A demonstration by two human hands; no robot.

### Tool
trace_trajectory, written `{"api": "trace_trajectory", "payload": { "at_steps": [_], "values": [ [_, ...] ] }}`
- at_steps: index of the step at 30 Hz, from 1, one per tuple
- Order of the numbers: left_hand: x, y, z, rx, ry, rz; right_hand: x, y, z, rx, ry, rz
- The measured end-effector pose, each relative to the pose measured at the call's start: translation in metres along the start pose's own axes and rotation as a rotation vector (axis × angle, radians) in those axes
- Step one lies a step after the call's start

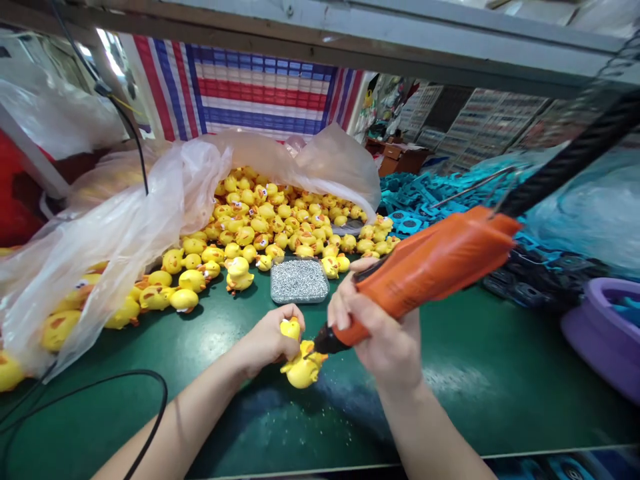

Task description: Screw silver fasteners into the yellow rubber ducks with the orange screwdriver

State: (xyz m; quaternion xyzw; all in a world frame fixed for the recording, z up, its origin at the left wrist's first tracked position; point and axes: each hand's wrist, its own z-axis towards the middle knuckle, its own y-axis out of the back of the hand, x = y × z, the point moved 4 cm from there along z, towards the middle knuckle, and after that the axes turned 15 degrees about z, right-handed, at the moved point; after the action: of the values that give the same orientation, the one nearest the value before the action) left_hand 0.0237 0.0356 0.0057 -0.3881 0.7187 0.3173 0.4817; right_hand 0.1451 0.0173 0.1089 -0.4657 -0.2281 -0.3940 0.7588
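My left hand (pixel 273 340) is closed around a yellow toy duck (pixel 303 371), held low over the green tabletop. In my right hand (pixel 385 333) is an orange electric screwdriver (pixel 430 263), slanting down to the left. Its black nose (pixel 330 340) meets the duck's body; the very tip is too small to make out. Beyond my hands stands a clear box of small silvery screws (pixel 300 281). A single upright duck (pixel 239 275) is just left of that box.
A large heap of yellow ducks (pixel 265 220) spills from a clear plastic bag (pixel 165 193) at the back and left. Turquoise plastic parts (pixel 415 200) and a purple basin (pixel 600 333) are at right. A black cable (pixel 160 393) loops at lower left; a metal shelf beam (pixel 350 40) crosses overhead.
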Motion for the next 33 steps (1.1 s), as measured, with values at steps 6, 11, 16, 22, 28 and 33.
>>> {"api": "trace_trajectory", "payload": {
  "at_steps": [6,11,16,22,28,33],
  "values": [
    [-0.008,0.016,-0.056,0.356,-0.045,0.564,0.043,0.045,0.025,-0.286,0.494,-0.455],
    [0.005,0.042,-0.111,0.633,0.112,1.023,0.046,0.059,0.017,-0.4,1.06,-0.823],
    [-0.011,0.07,-0.078,0.114,0.139,1.035,-0.044,0.054,0.048,0.283,0.107,-1.226],
    [-0.038,0.101,-0.007,-0.922,0.232,1.356,-0.121,0.061,0.062,0.482,-0.306,-1.43],
    [-0.025,0.113,0.027,-0.862,0.373,1.288,-0.129,0.072,0.072,0.463,-0.39,-1.461],
    [-0.022,0.103,0.012,-0.827,0.268,1.221,-0.122,0.083,0.08,0.367,-0.37,-1.339]
  ]
}}
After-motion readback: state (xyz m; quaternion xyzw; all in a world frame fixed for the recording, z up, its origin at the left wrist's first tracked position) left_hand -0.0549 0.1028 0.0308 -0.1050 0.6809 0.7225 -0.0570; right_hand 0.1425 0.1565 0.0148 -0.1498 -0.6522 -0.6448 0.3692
